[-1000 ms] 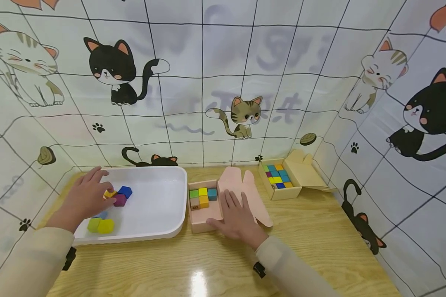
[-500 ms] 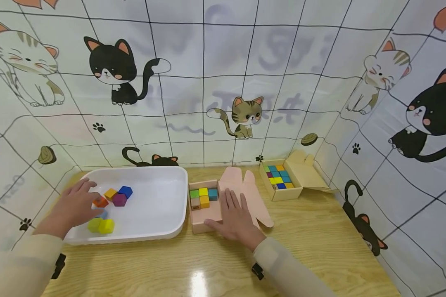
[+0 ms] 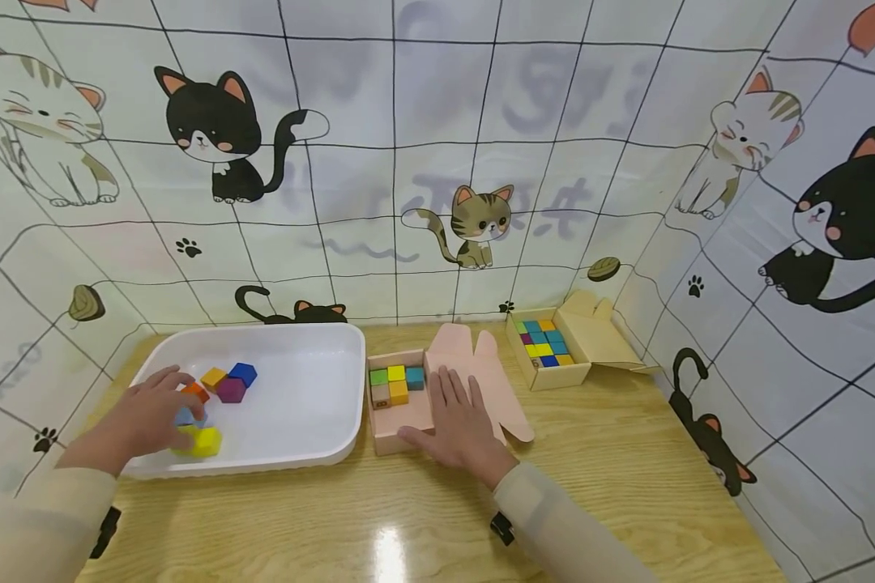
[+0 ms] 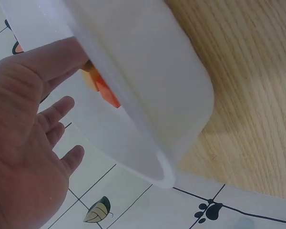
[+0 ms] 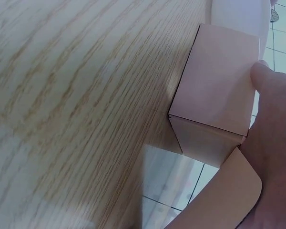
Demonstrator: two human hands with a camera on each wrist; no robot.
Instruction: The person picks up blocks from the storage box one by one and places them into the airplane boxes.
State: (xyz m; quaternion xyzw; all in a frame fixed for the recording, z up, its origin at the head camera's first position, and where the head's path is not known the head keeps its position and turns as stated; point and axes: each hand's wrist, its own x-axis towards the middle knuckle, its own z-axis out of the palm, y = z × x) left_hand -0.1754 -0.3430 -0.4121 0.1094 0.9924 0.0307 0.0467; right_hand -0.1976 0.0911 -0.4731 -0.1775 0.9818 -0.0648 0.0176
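Note:
My left hand (image 3: 142,417) reaches over the left end of a white tray (image 3: 299,437), thumb and index finger spread apart around a light blue block (image 3: 185,417). A yellow block (image 3: 207,442) and a partly covered yellow-green one lie by the thumb. Orange-red (image 3: 195,392), orange (image 3: 214,378), purple (image 3: 231,390) and blue (image 3: 243,374) blocks sit just beyond. In the left wrist view, the tray's rim hides the fingertips of the left hand (image 4: 28,129). My right hand (image 3: 463,421) rests with straight fingers on the opened lid of a pink box (image 3: 401,441), its thumb at the front wall.
Several colored blocks, among them a teal block (image 3: 414,378), stand at the back of the pink box. Farther right is an open tan box (image 3: 561,378) full of blocks, its lid folded out. A cat-printed sheet (image 3: 364,194) encloses the wooden table (image 3: 321,526).
My left hand first drew back left, uncovering the orange and orange-red blocks, then lowered toward the light blue and yellow-green blocks. The right hand stays on the pink lid.

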